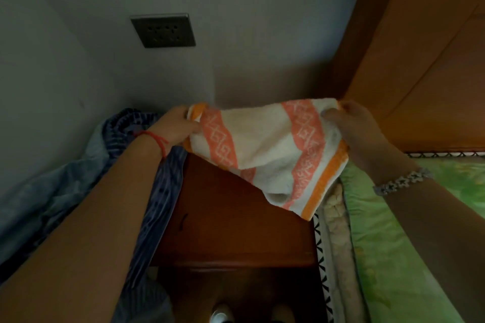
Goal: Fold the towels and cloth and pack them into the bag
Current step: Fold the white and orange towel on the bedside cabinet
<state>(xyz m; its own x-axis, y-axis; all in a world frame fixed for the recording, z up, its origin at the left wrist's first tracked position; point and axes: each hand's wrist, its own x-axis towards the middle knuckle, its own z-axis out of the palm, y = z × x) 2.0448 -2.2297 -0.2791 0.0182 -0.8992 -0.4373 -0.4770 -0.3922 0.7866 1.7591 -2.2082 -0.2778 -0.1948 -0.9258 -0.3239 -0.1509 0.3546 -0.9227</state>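
Towel [265, 149], top corners pinched in left hand [175, 127] and right hand [359, 123] fingers.

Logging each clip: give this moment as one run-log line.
stage: towel held up in air | left hand: pinches one top corner | right hand: pinches other top corner | below: wooden nightstand

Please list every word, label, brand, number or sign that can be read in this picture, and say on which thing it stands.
There is no readable text in this view.
The towel, held by the left hand and the right hand, bears only a geometric pattern in its orange bands, no letters.
The wall socket plate shows only holes, no marking.
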